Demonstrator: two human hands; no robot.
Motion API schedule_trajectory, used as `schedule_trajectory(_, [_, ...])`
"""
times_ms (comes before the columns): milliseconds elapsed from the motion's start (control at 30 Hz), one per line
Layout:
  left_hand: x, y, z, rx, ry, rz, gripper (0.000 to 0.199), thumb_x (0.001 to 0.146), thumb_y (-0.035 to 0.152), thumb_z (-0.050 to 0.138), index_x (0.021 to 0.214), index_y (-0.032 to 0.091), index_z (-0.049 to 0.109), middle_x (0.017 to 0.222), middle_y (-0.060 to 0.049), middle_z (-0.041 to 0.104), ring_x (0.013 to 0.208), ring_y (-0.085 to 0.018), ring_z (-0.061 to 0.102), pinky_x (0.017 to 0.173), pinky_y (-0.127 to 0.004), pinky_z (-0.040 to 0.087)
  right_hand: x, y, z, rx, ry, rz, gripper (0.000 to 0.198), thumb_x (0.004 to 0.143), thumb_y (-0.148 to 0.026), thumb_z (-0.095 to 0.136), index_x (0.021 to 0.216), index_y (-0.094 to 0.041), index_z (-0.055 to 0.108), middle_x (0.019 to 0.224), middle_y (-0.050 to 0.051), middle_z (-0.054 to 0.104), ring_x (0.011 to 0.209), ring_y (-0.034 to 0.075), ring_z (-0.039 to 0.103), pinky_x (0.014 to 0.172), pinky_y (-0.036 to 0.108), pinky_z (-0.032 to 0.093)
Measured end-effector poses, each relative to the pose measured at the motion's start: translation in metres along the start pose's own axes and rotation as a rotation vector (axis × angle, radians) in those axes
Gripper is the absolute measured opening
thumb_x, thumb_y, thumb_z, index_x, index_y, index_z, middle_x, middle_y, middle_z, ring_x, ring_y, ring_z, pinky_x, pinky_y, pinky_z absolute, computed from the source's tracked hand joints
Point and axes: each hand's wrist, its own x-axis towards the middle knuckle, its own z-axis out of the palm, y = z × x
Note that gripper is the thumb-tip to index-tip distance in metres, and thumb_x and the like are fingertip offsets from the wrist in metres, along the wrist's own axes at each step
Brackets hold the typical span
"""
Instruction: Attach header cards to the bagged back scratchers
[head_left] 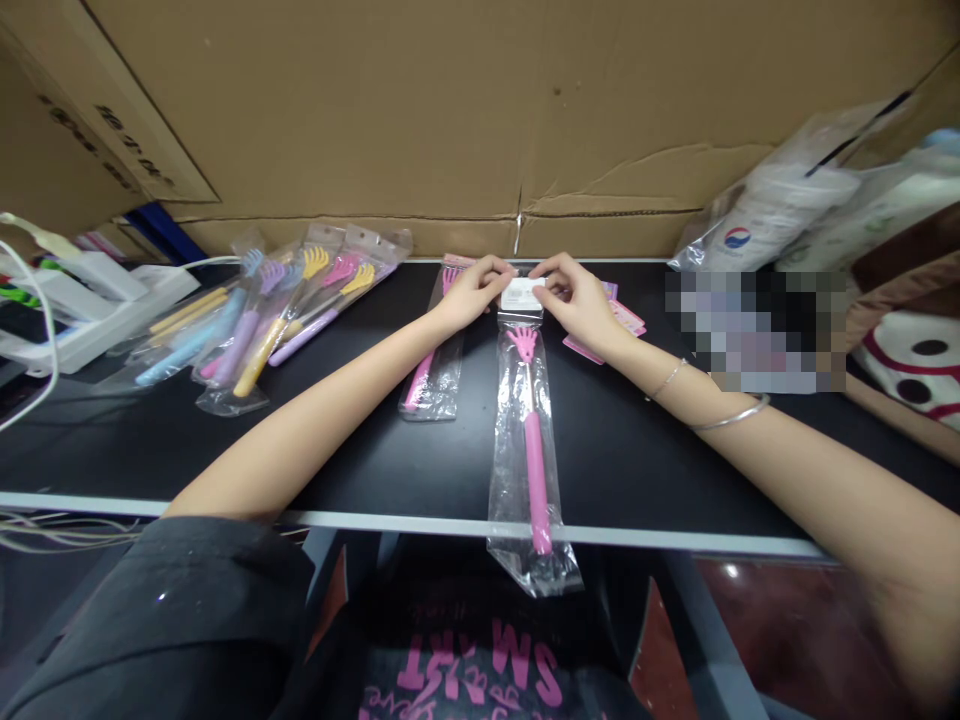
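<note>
A pink back scratcher (535, 460) with a hand-shaped head lies in a clear plastic bag (502, 490), its handle end hanging past the table's front edge. At the top of this bag is a small white label (523, 293). My left hand (474, 292) pinches the label's left side, thumb and fingers together. On its right side, my right hand (581, 302) also has fingers closed on the label. Another bagged pink back scratcher (421, 382) lies just left, partly behind my left hand. Pink cards (628, 318) lie beside and partly under my right hand.
Several bagged back scratchers (255, 345) in blue, purple, yellow and pink are piled at left. A white power strip (97, 310) with cables is beyond them. Cardboard (450, 110) walls the back. A bagged cup (780, 215) and a fabric bag (915, 360) stand at right.
</note>
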Motion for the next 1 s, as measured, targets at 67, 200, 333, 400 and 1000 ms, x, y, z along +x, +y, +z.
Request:
schedule_trajectory(67, [0.0008, -0.0022, -0.0004, 0.000, 0.003, 0.006, 0.010, 0.094, 0.029, 0.057, 0.092, 0.019, 0.057, 0.063, 0.004, 0.054, 0.058, -0.008, 0.052, 0.051, -0.016, 0.038, -0.0002, 0.0002, 0.0001, 0.000, -0.002, 0.003, 0.012, 0.084, -0.031, 0.064, 0.093, -0.025, 0.057, 0.069, -0.002, 0.053, 0.068, 0.016, 0.049, 0.071, 0.034, 0.046])
schedule_trajectory(200, [0.0018, -0.0052, -0.0009, 0.000, 0.012, 0.016, 0.014, 0.093, 0.033, 0.058, 0.091, 0.019, 0.058, 0.068, 0.002, 0.059, 0.062, -0.010, 0.055, 0.055, -0.018, 0.040, 0.0000, 0.0018, 0.0006, -0.002, -0.004, 0.015, 0.010, 0.084, -0.028, 0.064, 0.091, -0.024, 0.058, 0.072, 0.000, 0.055, 0.071, 0.017, 0.052, 0.072, 0.034, 0.048])
schedule_trajectory(333, [0.0021, -0.0053, -0.0007, 0.001, 0.024, 0.011, 0.015, 0.093, 0.033, 0.058, 0.090, 0.018, 0.058, 0.073, 0.001, 0.061, 0.066, -0.011, 0.057, 0.056, -0.019, 0.041, 0.0004, 0.0029, 0.0010, -0.002, -0.003, 0.015, 0.009, 0.085, -0.028, 0.064, 0.089, -0.024, 0.057, 0.075, 0.001, 0.059, 0.074, 0.019, 0.055, 0.072, 0.035, 0.049])
schedule_trajectory(400, [0.0020, -0.0048, -0.0003, 0.003, 0.028, 0.003, 0.013, 0.093, 0.031, 0.057, 0.090, 0.018, 0.058, 0.073, 0.001, 0.061, 0.067, -0.011, 0.057, 0.056, -0.019, 0.040, 0.0005, 0.0027, 0.0009, 0.001, -0.008, 0.010, 0.009, 0.085, -0.028, 0.064, 0.089, -0.024, 0.057, 0.075, 0.001, 0.059, 0.075, 0.019, 0.056, 0.072, 0.035, 0.049])
schedule_trajectory(1000, [0.0035, -0.0084, -0.0013, 0.054, 0.000, 0.023, 0.014, 0.095, 0.031, 0.053, 0.094, 0.018, 0.057, 0.070, 0.003, 0.057, 0.061, -0.008, 0.053, 0.053, -0.016, 0.039, 0.0009, 0.0041, 0.0021, 0.035, -0.041, -0.027, 0.004, 0.086, -0.021, 0.060, 0.089, -0.020, 0.060, 0.082, 0.003, 0.064, 0.075, 0.017, 0.058, 0.072, 0.032, 0.044])
